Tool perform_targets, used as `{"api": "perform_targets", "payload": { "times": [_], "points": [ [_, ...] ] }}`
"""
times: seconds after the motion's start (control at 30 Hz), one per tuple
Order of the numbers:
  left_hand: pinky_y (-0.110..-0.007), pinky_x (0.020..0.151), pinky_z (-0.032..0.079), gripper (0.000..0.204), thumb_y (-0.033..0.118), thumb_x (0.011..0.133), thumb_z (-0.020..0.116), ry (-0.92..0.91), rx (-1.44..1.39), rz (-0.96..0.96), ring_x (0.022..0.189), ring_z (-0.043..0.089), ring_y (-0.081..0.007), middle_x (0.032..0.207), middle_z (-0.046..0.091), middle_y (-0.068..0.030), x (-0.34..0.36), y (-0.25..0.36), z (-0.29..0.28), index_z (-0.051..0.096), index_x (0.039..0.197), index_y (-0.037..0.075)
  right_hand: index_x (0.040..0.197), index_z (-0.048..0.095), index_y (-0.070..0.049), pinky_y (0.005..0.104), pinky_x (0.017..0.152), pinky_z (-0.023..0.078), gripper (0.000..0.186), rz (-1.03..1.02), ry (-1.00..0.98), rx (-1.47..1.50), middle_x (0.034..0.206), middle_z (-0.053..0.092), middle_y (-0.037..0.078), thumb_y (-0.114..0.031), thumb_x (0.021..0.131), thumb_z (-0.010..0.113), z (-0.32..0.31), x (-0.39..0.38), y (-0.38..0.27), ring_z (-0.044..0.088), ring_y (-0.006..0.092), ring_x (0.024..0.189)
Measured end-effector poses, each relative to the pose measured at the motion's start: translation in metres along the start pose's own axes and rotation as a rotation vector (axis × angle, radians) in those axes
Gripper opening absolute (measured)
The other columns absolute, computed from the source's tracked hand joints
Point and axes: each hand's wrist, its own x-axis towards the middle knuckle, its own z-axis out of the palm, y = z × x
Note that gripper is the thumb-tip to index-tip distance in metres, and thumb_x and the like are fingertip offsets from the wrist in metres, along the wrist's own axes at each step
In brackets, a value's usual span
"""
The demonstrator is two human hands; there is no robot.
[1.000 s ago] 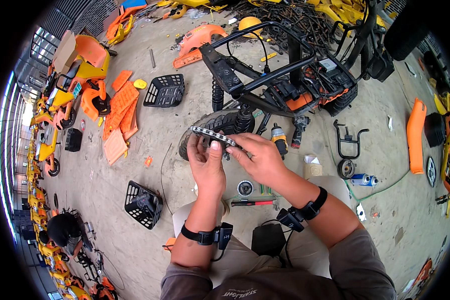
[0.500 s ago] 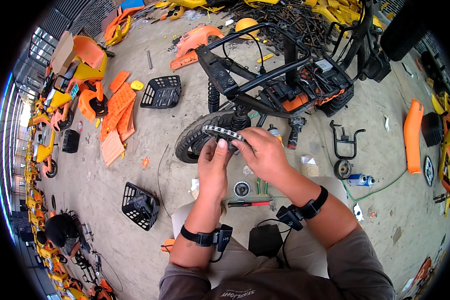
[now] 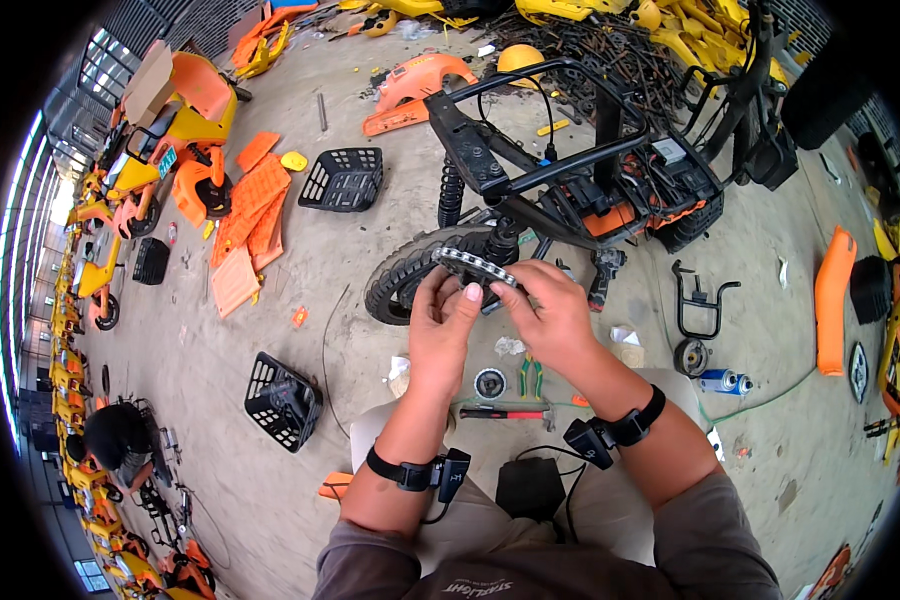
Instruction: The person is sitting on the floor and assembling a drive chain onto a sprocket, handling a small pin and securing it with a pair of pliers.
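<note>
Both my hands hold up a round dark part (image 3: 473, 265) with a chain-like band of bright metal pieces along its edge. My left hand (image 3: 442, 325) grips its left side, the thumb pressed against the near face. On the right side, my right hand (image 3: 553, 308) pinches the rim between thumb and fingers. The part is tilted, and its underside is mostly hidden by my fingers. Just beyond it are the rear tyre (image 3: 388, 285) and the bare black frame (image 3: 530, 180) of a stripped scooter.
On the floor before me lie a red-handled hammer (image 3: 505, 413), green-handled pliers (image 3: 531, 378) and a round metal part (image 3: 490, 384). A power drill (image 3: 605, 275) and spray cans (image 3: 725, 381) are to the right. Black baskets (image 3: 342, 180) and orange panels (image 3: 253, 210) sit left. A person (image 3: 120, 440) crouches far left.
The whole scene has shifted right in the picture as my head turned slightly. My hands keep their hold on the round part. More of the pliers shows between my forearms.
</note>
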Motion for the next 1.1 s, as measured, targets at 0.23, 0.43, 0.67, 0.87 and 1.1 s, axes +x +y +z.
{"api": "perform_targets", "payload": {
  "times": [0.23, 0.43, 0.67, 0.87, 1.1],
  "points": [
    [-0.031, 0.098, 0.044, 0.073, 0.020, 0.084, 0.075, -0.013, 0.141, 0.043, 0.111, 0.054, -0.0211, 0.128, 0.048, -0.0196, -0.004, 0.010, 0.002, 0.034, 0.136, -0.011, 0.093, 0.065, 0.002, 0.0349, 0.067, 0.050, 0.015, 0.018, 0.040, 0.059, 0.087, 0.066, 0.015, -0.008, 0.084, 0.068, 0.002, -0.001, -0.003, 0.063, 0.0286, 0.075],
    [-0.029, 0.092, 0.048, 0.076, 0.018, 0.082, 0.077, 0.015, 0.135, 0.078, 0.110, 0.054, -0.0203, 0.124, 0.050, -0.0194, -0.004, 0.005, -0.001, 0.033, 0.136, -0.012, 0.093, 0.065, 0.002, 0.0352, 0.067, 0.050, 0.014, 0.020, 0.002, 0.046, 0.088, 0.065, 0.015, -0.008, 0.084, 0.068, 0.003, -0.002, -0.001, 0.063, 0.0289, 0.076],
    [-0.028, 0.090, 0.046, 0.069, 0.022, 0.084, 0.075, 0.025, 0.141, -0.032, 0.101, 0.056, -0.0164, 0.112, 0.057, -0.0119, -0.007, 0.014, 0.003, 0.039, 0.134, -0.011, 0.097, 0.064, 0.001, 0.0401, 0.074, 0.051, 0.019, -0.047, -0.033, -0.049, 0.092, 0.065, 0.015, -0.011, 0.083, 0.068, 0.001, -0.004, -0.003, 0.062, 0.0338, 0.084],
    [-0.036, 0.095, 0.047, 0.056, 0.027, 0.088, 0.070, 0.075, 0.056, -0.076, 0.105, 0.058, -0.0220, 0.109, 0.058, -0.0124, -0.002, 0.001, -0.004, 0.046, 0.126, -0.006, 0.099, 0.064, -0.001, 0.0398, 0.073, 0.051, 0.021, -0.026, -0.036, 0.003, 0.092, 0.065, 0.014, -0.013, 0.082, 0.069, 0.000, -0.004, -0.003, 0.063, 0.0334, 0.084],
    [-0.044, 0.100, 0.040, 0.054, 0.050, 0.090, 0.059, 0.075, -0.052, -0.264, 0.107, 0.058, -0.0248, 0.111, 0.061, -0.0119, 0.000, 0.009, -0.010, 0.053, 0.116, 0.004, 0.097, 0.063, -0.003, 0.0415, 0.069, 0.049, 0.019, 0.031, -0.115, -0.040, 0.088, 0.065, 0.013, -0.012, 0.081, 0.068, 0.004, -0.007, 0.006, 0.062, 0.0344, 0.081]
  ]
}}
